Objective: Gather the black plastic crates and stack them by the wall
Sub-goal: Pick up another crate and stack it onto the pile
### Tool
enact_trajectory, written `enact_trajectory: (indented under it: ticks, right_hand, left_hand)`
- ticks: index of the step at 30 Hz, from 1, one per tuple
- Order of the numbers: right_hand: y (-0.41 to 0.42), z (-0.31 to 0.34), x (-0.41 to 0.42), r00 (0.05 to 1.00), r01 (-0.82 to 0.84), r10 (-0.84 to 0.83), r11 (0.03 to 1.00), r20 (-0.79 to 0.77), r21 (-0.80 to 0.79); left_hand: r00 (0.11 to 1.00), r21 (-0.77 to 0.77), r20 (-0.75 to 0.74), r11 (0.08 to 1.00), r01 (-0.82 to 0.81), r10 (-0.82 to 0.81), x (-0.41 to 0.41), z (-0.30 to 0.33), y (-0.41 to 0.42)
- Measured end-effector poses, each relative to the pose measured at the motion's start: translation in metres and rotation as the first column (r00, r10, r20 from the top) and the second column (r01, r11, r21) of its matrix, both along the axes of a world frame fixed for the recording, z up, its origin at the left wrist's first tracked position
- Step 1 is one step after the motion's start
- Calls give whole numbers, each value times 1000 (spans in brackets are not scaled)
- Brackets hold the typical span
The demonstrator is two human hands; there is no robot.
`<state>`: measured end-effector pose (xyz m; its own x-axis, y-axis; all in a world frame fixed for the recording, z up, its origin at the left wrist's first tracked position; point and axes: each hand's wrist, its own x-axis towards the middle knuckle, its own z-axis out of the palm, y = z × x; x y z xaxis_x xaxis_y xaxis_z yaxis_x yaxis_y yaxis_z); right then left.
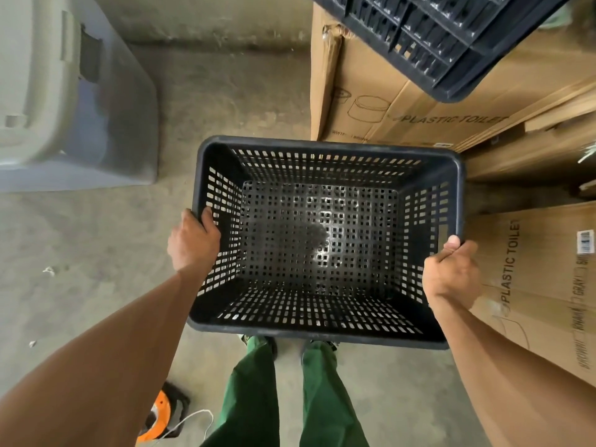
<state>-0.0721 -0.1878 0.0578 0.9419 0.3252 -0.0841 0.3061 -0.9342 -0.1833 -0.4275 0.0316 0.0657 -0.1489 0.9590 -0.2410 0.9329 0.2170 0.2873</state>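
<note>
While my left hand (193, 240) is gripping one short side of the black crate (322, 240), my right hand (451, 272) is gripping the other, fingers (206, 217) clamped over the rim. Between them it is hanging open-side up above my green trousers (251, 391). Beyond my right fingers, cardboard boxes (403, 104) are carrying more dark crates (429, 37).

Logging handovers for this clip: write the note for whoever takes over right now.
Left hand grips the left rim of the empty black crate; right hand grips its right rim.
The crate is held up in front of the person's legs.
More black crates sit on the cardboard boxes ahead at the right.
Done: one crate picked up.
Left: carry it to the wall and stack it; whether others remain is out of view.
</note>
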Motion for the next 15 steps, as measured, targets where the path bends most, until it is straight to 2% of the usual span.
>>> enact_trajectory:
  ticks: [3, 5, 9, 12, 15]
  right_hand:
    - [0, 2, 1, 999, -19, 18, 1000, -36, -15]
    - [0, 5, 2, 997, -29, 25, 999, -77, -46]
    - [8, 28, 2, 963, 14, -34, 997, -268, -75]
    - [13, 60, 1, 956, -68, 59, 997, -288, -23]
    - [25, 104, 2, 943, -17, 44, 996, -331, 83]
  left_hand:
    - [999, -72, 41, 997, 1, 2, 1, 4, 3]
    - [994, -177, 106, 984, -21, 40, 3, 11, 7]
    - [972, -405, 153, 909, -103, 178, 8, 35, 12]
    - [974, -385, 160, 918, -90, 163, 25, 67, 16]
    - [979, -310, 174, 950, -45, 103, 48, 114, 31]
